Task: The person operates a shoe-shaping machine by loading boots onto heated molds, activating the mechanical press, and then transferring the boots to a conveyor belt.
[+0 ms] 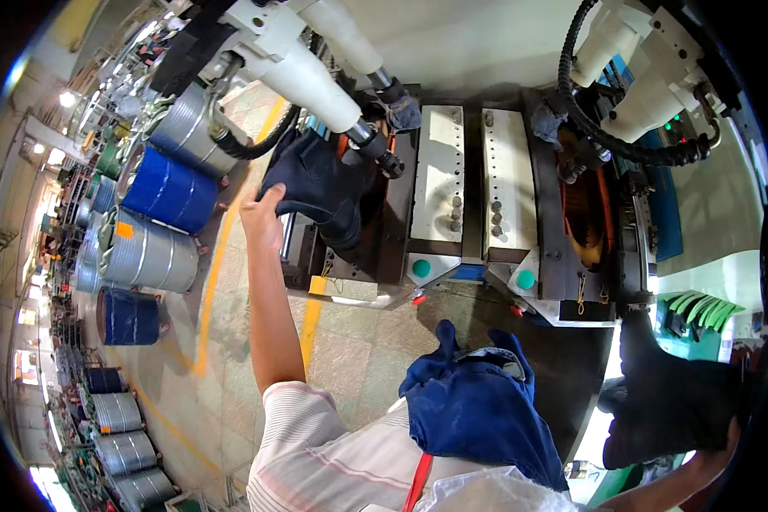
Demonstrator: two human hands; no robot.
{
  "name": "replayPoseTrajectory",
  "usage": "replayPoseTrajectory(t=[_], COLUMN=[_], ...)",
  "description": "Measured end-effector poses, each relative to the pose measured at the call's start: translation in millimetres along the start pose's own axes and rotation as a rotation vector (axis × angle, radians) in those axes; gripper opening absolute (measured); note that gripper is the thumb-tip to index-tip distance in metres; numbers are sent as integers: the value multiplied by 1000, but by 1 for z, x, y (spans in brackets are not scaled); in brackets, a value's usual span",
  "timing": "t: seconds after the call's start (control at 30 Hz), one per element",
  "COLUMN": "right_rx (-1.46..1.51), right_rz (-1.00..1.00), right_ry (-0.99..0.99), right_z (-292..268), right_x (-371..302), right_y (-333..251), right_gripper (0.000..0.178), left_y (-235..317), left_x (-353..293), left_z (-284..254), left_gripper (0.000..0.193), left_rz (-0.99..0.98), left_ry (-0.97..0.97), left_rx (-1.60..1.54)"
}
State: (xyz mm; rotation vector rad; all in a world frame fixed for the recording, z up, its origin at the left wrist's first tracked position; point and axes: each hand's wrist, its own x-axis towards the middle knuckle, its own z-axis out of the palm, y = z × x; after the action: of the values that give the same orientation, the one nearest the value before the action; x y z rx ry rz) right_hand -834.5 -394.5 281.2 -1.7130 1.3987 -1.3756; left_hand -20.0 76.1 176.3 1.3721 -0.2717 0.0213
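At the machine's left station, my left hand (265, 213) is closed on the near left edge of a dark boot upper (320, 183), thumb on top. That upper lies bunched below a white press arm (303, 81) with a metal rod end. Low on the far right, my right hand (730, 439) grips a tall black boot (674, 401) by its edge, away from the machine; most of its fingers are hidden by the boot and the dark rim of the picture.
Between the stations stand two pale metal blocks (438, 171) with bolts. Green buttons (421, 269) and red knobs (418, 297) line the machine's front. A black hose (623, 154) curves over the right station. Green curved pieces (704, 309) hang at right. Blue and silver drums (169, 189) stand left.
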Motion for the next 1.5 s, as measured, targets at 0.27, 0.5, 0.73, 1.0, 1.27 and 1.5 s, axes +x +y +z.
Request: replayPoseTrajectory(t=[0.27, 0.5, 0.73, 1.0, 1.27, 1.5], right_rx=[513, 504, 739, -191, -497, -327], right_rz=[185, 200, -45, -369, -169, -447], right_ry=[-266, -253, -719, -611, -658, -660], right_z=[215, 377, 523, 539, 476, 490], right_x=[-4, 32, 143, 85, 73, 92], right_y=[-144, -139, -7, 39, 14, 36], right_gripper=[58, 70, 23, 32, 54, 51], left_y=[-62, -135, -153, -162, -200, -209], left_x=[-3, -34, -16, 15, 57, 27], left_z=[57, 39, 77, 70, 88, 35], left_gripper=[47, 91, 51, 53, 41, 50], left_rz=[109, 108, 11, 4, 263, 117], left_ry=[214, 45, 251, 423, 395, 31], left_rx=[282, 712, 544, 230, 247, 536])
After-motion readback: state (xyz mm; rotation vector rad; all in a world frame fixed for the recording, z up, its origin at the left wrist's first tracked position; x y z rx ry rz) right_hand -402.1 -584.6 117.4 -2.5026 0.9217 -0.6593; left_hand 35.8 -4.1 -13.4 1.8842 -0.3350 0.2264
